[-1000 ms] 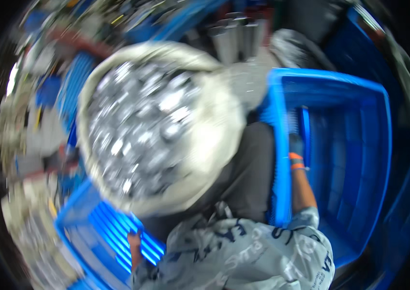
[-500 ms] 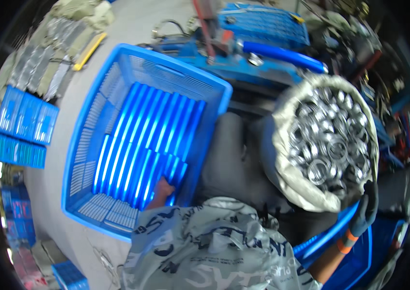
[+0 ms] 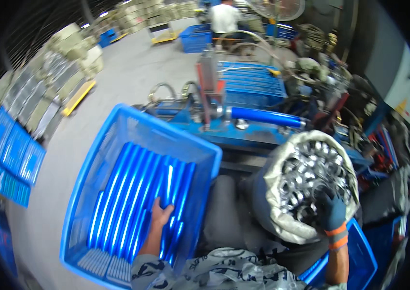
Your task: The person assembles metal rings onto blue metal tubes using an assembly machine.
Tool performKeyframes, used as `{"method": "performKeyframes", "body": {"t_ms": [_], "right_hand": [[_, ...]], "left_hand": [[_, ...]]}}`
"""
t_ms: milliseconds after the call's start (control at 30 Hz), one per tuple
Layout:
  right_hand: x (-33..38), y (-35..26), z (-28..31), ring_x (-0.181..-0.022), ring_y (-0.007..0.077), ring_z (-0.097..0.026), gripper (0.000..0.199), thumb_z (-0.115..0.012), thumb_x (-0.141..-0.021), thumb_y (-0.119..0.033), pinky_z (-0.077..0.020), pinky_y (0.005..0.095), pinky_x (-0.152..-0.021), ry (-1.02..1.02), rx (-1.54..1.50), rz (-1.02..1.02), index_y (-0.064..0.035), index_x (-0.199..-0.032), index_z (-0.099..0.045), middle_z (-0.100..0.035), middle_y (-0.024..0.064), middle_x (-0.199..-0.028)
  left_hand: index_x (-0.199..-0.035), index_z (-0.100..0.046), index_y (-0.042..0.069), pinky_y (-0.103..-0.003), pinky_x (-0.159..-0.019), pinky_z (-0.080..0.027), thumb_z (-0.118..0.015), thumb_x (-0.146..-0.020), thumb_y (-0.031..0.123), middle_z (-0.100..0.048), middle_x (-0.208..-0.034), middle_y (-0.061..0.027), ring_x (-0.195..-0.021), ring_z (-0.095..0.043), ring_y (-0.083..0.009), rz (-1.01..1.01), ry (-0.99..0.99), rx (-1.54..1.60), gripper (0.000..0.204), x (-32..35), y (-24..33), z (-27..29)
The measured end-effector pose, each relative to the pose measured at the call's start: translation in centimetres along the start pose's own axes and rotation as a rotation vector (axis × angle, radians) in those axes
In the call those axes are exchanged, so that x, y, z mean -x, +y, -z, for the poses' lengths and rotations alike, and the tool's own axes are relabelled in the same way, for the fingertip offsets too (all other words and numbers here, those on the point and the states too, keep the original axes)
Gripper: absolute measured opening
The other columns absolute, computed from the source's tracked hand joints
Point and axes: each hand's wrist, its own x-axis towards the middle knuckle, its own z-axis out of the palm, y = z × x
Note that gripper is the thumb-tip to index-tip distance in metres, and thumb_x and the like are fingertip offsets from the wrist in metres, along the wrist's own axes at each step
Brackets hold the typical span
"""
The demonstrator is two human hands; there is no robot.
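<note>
**Spanning the sack [image 3: 287,228] and the crate [image 3: 166,135]**

The bare left hand [image 3: 159,215] lies on the blue tubes [image 3: 127,193] in the crate, to the left of the sack. Its thumb stands away from the fingers; whether it grips a tube, one cannot tell. The gloved right hand [image 3: 333,211] is down inside the sack, at its near right part, among the metal rings [image 3: 311,169]. Its fingertips are hidden there, so whether they hold a ring cannot be told. The glove probably guards against metal edges.

The sack's mouth is rolled outward, likely so that the rings lie within easy reach. The tubes lie side by side, perhaps to save room and let one be picked out singly. Beyond the sack, a single blue tube [image 3: 265,116] lies lengthwise along a blue bench [image 3: 258,137], apparently supported at its ends. A second crate [image 3: 359,251] sits on the near right side of the sack.
</note>
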Motion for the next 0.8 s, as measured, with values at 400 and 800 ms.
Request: {"method": "performKeyframes", "body": {"t_ms": [400,800], "right_hand": [[0.9,-3.9,2.7,-0.118,0.0155,-0.075,0.024,-0.082,-0.112,-0.030,-0.0665,0.0410,-0.105,0.372,-1.874,-0.647,-0.0104,-0.126,-0.078,-0.077,0.0009,-0.128],[0.8,-5.5,3.7,-0.157,0.0280,-0.060,0.109,-0.098,-0.096,-0.034,-0.0460,0.0435,-0.132,0.341,-1.763,-0.448,0.0024,-0.180,-0.038,-0.058,0.0181,-0.173]], "left_hand": [[-0.140,-0.074,0.008,-0.049,-0.095,-0.064,-0.094,-0.081,0.018,-0.080,-0.121,-0.0176,-0.108,-0.080,-0.0419,-1.057,-0.364,-0.185,0.063,9.2,50.8,-4.1],[-0.136,-0.075,0.011,-0.049,-0.084,-0.062,-0.093,-0.076,0.016,-0.076,-0.105,-0.0124,-0.096,-0.078,-0.0386,-1.237,-0.508,-0.322,0.063,12.8,54.4,-4.7]]}}
